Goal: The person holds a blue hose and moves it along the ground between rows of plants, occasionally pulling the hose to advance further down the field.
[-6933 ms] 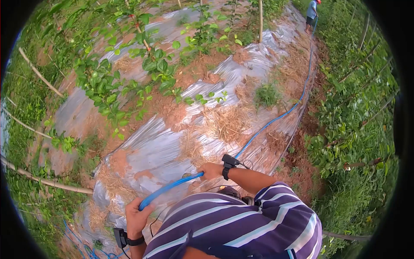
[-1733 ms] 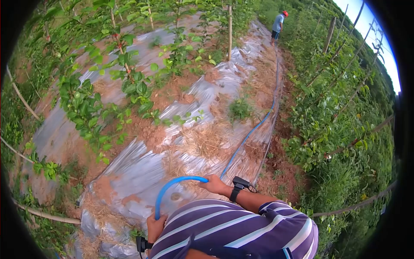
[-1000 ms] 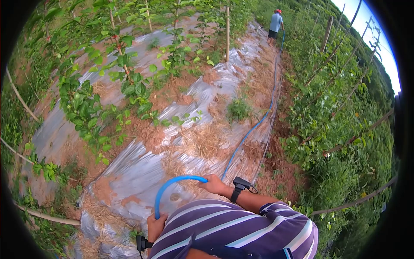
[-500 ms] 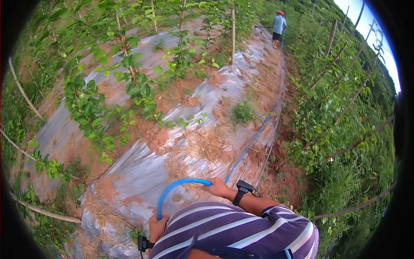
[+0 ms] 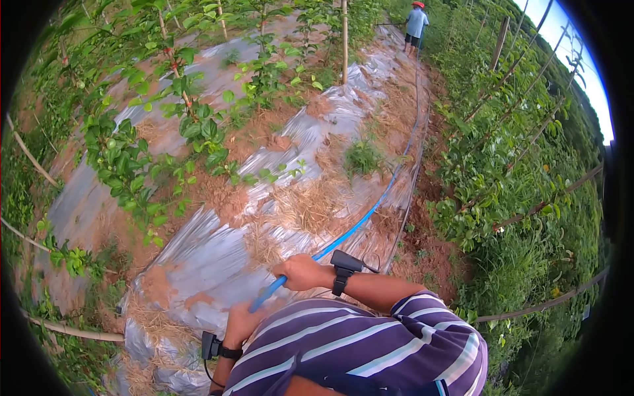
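A blue hose point(image 5: 356, 228) runs down the row from the far person to my hands. My right hand point(image 5: 302, 272) is wrapped round it in front of my striped shirt. Lower and to the left, my left hand point(image 5: 244, 321) is closed on the same hose, with its fingers partly hidden. Between the hands a short, nearly straight stretch of hose shows. Both wrists wear black straps with small devices.
Silvery plastic sheeting point(image 5: 205, 247) with straw point(image 5: 307, 206) and soil covers the ground. Leafy plants on stakes stand at the left, dense greenery point(image 5: 515, 264) at the right. Up the row a person point(image 5: 416, 25) in a red hat stands beside the hose.
My right hand has moved left, closer to my left hand. The hose's arch between them has become a short straight piece, and the hose beyond has lifted and tightened. The view has shifted slightly.
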Tool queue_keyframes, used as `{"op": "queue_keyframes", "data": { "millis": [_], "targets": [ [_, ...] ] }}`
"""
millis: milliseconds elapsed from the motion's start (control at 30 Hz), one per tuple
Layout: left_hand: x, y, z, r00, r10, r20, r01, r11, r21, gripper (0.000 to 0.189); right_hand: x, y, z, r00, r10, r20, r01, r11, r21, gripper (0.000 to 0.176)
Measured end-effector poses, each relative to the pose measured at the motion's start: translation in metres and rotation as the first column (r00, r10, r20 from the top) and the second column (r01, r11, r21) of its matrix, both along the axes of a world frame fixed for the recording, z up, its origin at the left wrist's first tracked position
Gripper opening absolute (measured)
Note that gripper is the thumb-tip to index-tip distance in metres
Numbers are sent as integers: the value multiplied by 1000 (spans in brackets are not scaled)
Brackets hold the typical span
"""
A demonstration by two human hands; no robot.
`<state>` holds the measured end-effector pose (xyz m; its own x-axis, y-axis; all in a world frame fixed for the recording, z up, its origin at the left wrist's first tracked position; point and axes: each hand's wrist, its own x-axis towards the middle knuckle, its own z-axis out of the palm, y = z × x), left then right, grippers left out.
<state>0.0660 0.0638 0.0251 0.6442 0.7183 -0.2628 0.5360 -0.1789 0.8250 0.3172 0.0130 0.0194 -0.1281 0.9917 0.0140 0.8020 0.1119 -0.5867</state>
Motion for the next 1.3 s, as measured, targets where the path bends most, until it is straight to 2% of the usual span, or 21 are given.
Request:
{"op": "queue_keyframes", "data": {
  "millis": [67, 133, 233, 367, 433, 467, 533, 567, 600, 633, 667, 733, 800, 833, 933, 967, 1033, 1100, 1133, 1233, 1300],
  "targets": [
    [7, 5, 9, 999, -13, -44, 13, 1000, 21, 26, 11, 8, 34, 1000, -14, 4, 14, 998, 63, 6],
    [13, 6, 1, 983, 45, 179, -48, 999, 12, 25, 19, 14, 60, 1000, -25, 10, 23, 992, 126, 7],
    [-1, 1, -15, 997, 27, 66, -21, 996, -90, 30, 26, 18, 96, 999, 36, 20, -40, 966, 257, 7],
    [-66, -9, -52, 993, 114, 22, -114, 994, -1, 29, 39, 27, 140, 1000, -1, -13, 6, 925, 380, 10],
    [-96, -16, -36, 967, 191, -169, -189, 982, 30, 31, 56, 30, 160, 996, -65, -63, 88, 862, 499, 13],
    [-102, -19, -26, 963, 205, -173, -202, 979, 34, 31, 64, 37, 161, 996, -51, -68, 78, 862, 502, 13],
    [-101, -23, -4, 937, 343, -64, -340, 939, 48, 34, 79, 50, 158, 980, -155, -128, 201, 765, 612, 14],
    [-94, -24, 8, 917, 398, -29, -395, 916, 65, 33, 83, 53, 158, 981, -145, -127, 193, 768, 611, 14],
    [-85, -24, 23, 913, 407, -27, -405, 912, 62, 33, 86, 55, 158, 955, -213, -207, 295, 755, 585, 14],
    [-75, -22, 41, 895, 442, 58, -444, 896, 19, 32, 88, 56, 156, 917, -281, -283, 395, 736, 550, 13],
    [-67, -21, 54, 868, 476, 141, -477, 878, -27, 32, 90, 57, 150, 920, -276, -279, 389, 740, 548, 13],
    [-49, -20, 72, 876, 460, 144, -457, 888, -53, 30, 92, 59, 125, 916, -324, -237, 400, 794, 458, 12],
    [-24, -24, 91, 931, 308, 197, -322, 946, 41, 27, 88, 61, 82, 893, -307, -328, 418, 836, 356, 10],
    [-18, -23, 90, 930, 310, 197, -324, 945, 43, 27, 81, 57, 62, 877, -310, -367, 428, 851, 304, 10],
    [-5, -11, 70, 934, 280, 223, -288, 957, 4, 23, 56, 32, 12, 892, -305, -333, 363, 923, 126, 9],
    [-11, -8, 57, 949, 268, 163, -272, 962, -3, 23, 48, 25, -19, 917, -271, -294, 328, 930, 164, 11],
    [-25, -4, 20, 964, 247, 103, -248, 969, -1, 22, 34, -3, -50, 961, -211, -177, 223, 974, 48, 13],
    [-44, -10, -25, 986, 163, 26, -162, 986, -30, 21, 26, -23, -92, 974, -140, -180, 135, 990, -41, 14],
    [-48, -16, -24, 982, 162, -94, -172, 979, -109, 21, 23, -31, -108, 964, -104, -245, 87, 993, -76, 15],
    [-60, -26, -31, 984, 152, -89, -167, 966, -198, 19, 12, -40, -109, 951, -68, -303, 31, 991, -128, 17],
    [-66, -34, -28, 974, 212, -86, -226, 944, -240, 16, 8, -37, -102, 964, -78, -255, 28, 981, -193, 17]
  ]
}}
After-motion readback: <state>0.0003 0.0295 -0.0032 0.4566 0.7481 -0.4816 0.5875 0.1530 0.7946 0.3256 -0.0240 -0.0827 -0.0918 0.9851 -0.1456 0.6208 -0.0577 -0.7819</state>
